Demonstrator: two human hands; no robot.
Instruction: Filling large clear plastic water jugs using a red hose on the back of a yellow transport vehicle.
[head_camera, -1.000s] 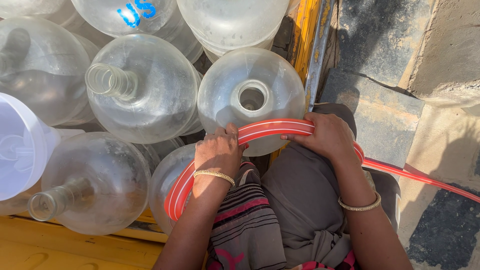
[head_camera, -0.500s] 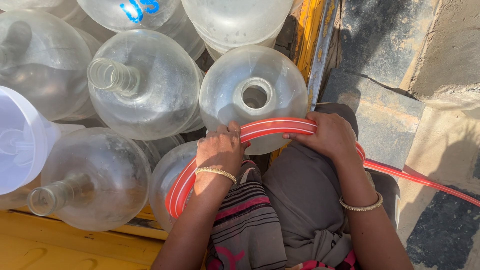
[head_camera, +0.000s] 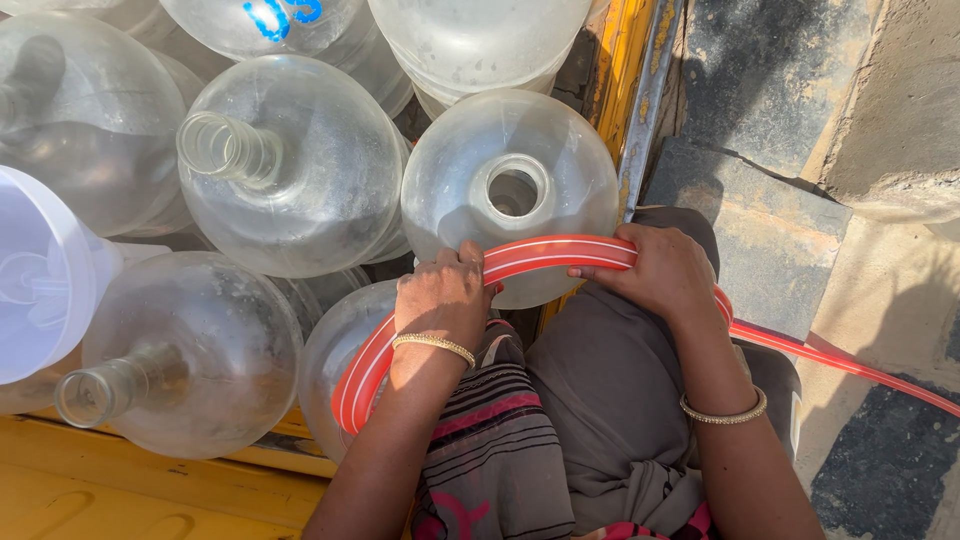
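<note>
Both of my hands grip a red hose with white stripes (head_camera: 545, 253) that curves across the front of me. My left hand (head_camera: 445, 297) closes on it at the left, my right hand (head_camera: 655, 270) at the right. Past the right hand the hose runs off toward the lower right, and below the left hand it bends down to a free end (head_camera: 352, 410). Just beyond the hose stands a big clear plastic water bottle (head_camera: 510, 190) with its round mouth open and facing up. Each wrist wears a gold bangle.
Several more clear water bottles (head_camera: 290, 170) lie packed together at the left and top, some tilted with necks sideways. A white funnel-like piece (head_camera: 35, 280) is at the far left. Yellow boards (head_camera: 120, 490) and a metal rail (head_camera: 650, 90) border them. Grey paving stones (head_camera: 800, 150) lie to the right.
The view has shifted slightly. My hands keep their hold on the hose, which stays bent in front of the open bottle.
</note>
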